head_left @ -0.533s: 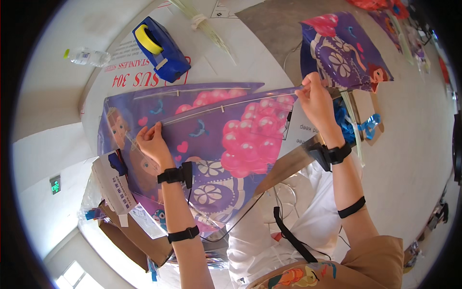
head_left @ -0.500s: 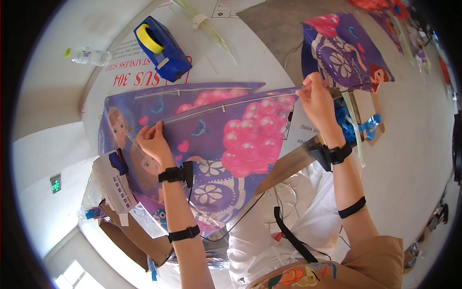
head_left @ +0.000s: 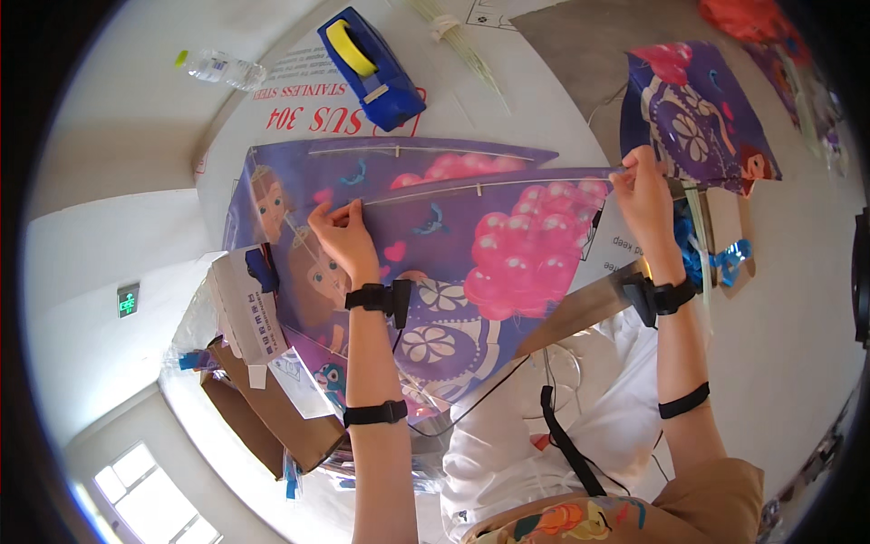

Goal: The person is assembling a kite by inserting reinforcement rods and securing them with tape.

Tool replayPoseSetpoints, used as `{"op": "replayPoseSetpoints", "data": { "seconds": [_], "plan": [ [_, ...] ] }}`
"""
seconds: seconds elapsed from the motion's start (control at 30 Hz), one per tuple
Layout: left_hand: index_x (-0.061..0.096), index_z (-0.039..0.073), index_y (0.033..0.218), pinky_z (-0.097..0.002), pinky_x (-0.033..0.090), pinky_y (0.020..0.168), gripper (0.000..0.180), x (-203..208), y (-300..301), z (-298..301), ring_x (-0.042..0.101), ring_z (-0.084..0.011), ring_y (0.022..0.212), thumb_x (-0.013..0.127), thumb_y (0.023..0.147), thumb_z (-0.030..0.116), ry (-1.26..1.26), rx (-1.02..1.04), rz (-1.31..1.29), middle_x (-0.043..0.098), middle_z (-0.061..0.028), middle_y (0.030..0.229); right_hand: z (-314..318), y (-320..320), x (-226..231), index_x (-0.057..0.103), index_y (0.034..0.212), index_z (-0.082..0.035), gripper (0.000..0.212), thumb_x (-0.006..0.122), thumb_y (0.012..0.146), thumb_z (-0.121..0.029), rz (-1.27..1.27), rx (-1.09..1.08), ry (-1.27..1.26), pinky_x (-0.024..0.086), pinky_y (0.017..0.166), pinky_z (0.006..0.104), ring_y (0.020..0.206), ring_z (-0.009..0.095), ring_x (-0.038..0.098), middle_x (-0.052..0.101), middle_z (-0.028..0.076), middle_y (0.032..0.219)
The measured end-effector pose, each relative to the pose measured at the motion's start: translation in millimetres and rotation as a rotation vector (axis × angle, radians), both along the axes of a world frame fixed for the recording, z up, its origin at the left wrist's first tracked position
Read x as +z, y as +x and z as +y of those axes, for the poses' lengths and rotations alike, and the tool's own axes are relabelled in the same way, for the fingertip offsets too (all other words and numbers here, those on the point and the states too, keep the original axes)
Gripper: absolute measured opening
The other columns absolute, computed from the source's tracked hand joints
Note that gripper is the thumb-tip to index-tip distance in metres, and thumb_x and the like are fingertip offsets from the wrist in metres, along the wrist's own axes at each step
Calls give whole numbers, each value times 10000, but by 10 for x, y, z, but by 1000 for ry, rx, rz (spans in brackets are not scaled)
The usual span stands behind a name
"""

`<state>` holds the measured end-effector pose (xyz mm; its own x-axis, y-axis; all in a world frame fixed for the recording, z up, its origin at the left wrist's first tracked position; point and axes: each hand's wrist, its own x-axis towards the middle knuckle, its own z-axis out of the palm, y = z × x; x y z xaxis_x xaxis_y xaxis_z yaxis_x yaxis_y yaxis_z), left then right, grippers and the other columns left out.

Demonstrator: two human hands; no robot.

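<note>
Overlapping purple sheets on white surface, bright window

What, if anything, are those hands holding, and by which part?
A purple printed sheet, by its upper edge: the left hand pinches toward the left, the right hand at the right end.

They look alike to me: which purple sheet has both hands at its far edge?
The front sheet: left hand and right hand hold its far edge, over the rear sheet and left of the upper-right sheet.
</note>
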<state>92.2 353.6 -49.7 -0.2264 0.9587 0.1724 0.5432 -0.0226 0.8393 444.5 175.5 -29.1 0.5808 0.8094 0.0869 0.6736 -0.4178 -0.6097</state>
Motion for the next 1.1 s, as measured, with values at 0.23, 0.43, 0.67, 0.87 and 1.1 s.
{"op": "replayPoseSetpoints", "data": {
  "seconds": [0.23,0.43,0.67,0.87,1.1],
  "plan": [
    [461,17,1137,-303,477,676,390,20,-35,-5,597,-166,734,714,841,43,-2,-24,71,635,-77,806,1,-26,-38,407,995,-78,311,665,826,-49,-32,33,24,480,650,456,783,382,627,589,153,756],
    [437,24,1171,-311,486,670,401,55,61,-53,594,-170,739,688,859,35,-17,-16,91,627,-71,809,-9,14,-49,431,936,-54,253,661,828,-57,-16,22,22,474,662,468,809,389,619,594,183,779],
    [408,29,1210,-333,489,684,417,31,68,-39,575,-184,738,664,882,36,-36,-25,103,600,-75,836,-7,-8,-85,462,956,-42,296,703,789,-82,60,-45,52,477,676,471,814,412,616,605,191,800],
    [406,17,1291,-349,501,756,666,-28,-176,117,566,-203,826,804,782,178,-84,87,275,507,-143,1099,-50,52,-188,499,997,-33,318,725,782,-93,3,-88,143,497,683,398,818,333,619,596,165,938],
    [488,-7,1214,-358,492,771,606,-185,-316,192,554,-214,827,812,772,252,-79,8,234,519,-129,1069,-134,110,-11,526,1074,-42,297,699,841,-106,396,-263,438,499,584,262,738,146,594,589,70,968]
  ]
}}
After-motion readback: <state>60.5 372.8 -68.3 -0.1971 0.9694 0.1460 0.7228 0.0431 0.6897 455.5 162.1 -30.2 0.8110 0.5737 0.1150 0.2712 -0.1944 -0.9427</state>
